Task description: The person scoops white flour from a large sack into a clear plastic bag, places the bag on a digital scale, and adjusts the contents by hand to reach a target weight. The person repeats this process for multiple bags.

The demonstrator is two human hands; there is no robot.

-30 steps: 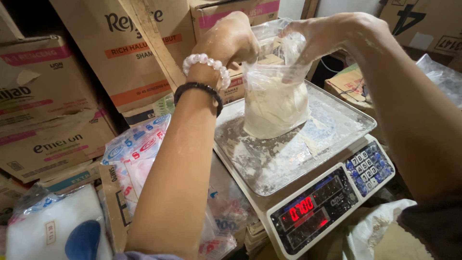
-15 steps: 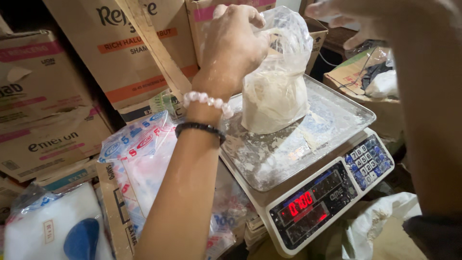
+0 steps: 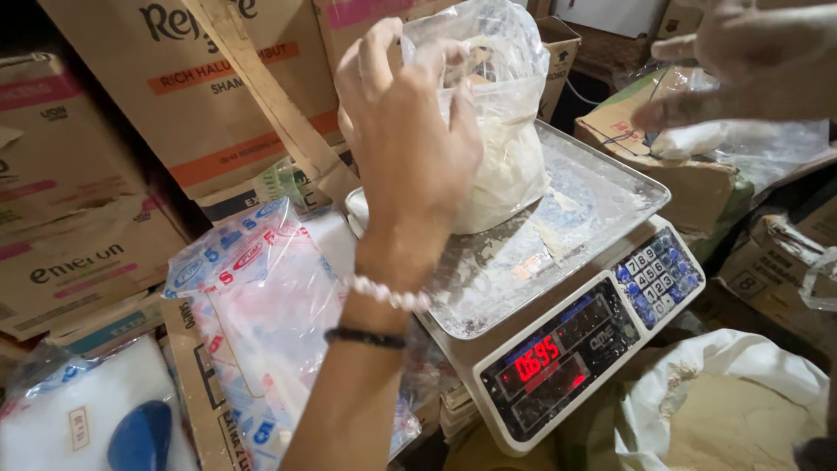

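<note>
A clear plastic bag of white powder [image 3: 504, 170] stands on the steel tray [image 3: 567, 249] of a digital scale [image 3: 567, 353]. My left hand [image 3: 408, 131], dusted white and wearing a bead bracelet and a black band, grips the bag's gathered top from the left side. Up at the right edge, above a cardboard box, my right hand [image 3: 741, 52] hovers with its fingers spread and nothing in it. It is well clear of the bag. The scale's red display is lit.
Stacked cardboard boxes [image 3: 200, 96] fill the left and back. A printed pack of plastic bags [image 3: 253, 288] lies left of the scale. An open white sack of powder [image 3: 741, 410] sits at the bottom right. A small filled bag [image 3: 689, 139] rests on a box at right.
My right hand has let go of the bag's top and moved away to the right. My left hand has shifted its grip on the bag's neck, and the scale reading has changed slightly.
</note>
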